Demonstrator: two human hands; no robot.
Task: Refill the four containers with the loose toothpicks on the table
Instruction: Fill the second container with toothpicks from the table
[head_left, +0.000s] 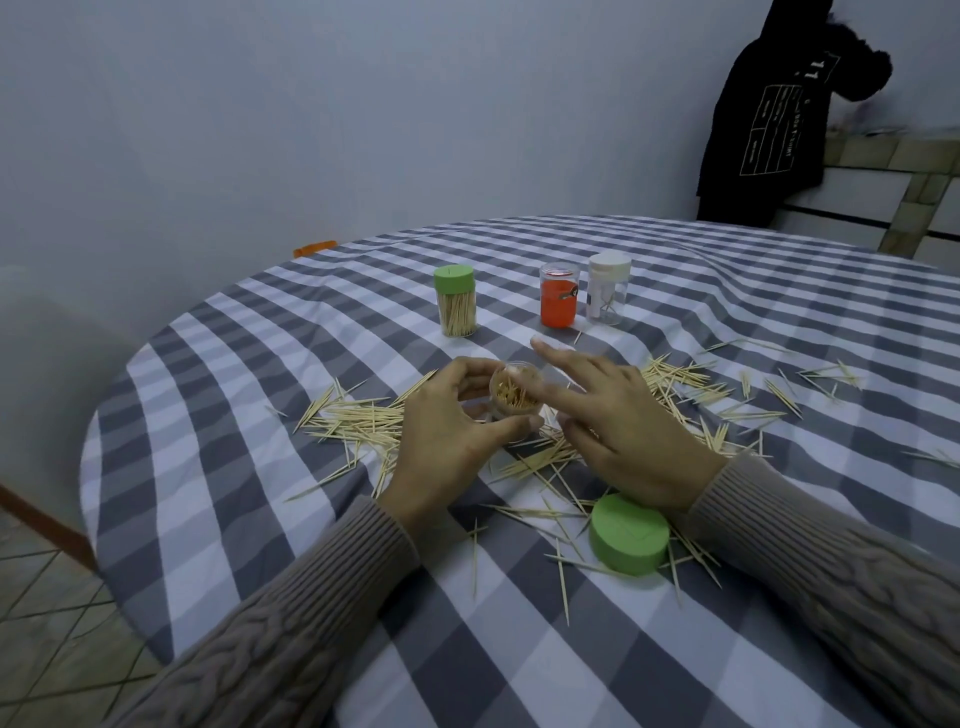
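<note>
The small clear plastic container (511, 397), packed with upright wooden toothpicks and open at the top, stands on the table (675, 649) between both hands. The left hand (447, 431) curls round its near-left side, holding it; the right hand (618, 426) hovers just right of the mouth, fingers loosely spread, holding nothing I can make out. Its likely cap, the flat green round lid (628, 540), lies nearer the right hand (beside that wrist), among loose toothpicks (358, 421). The container's base is hidden.
</note>
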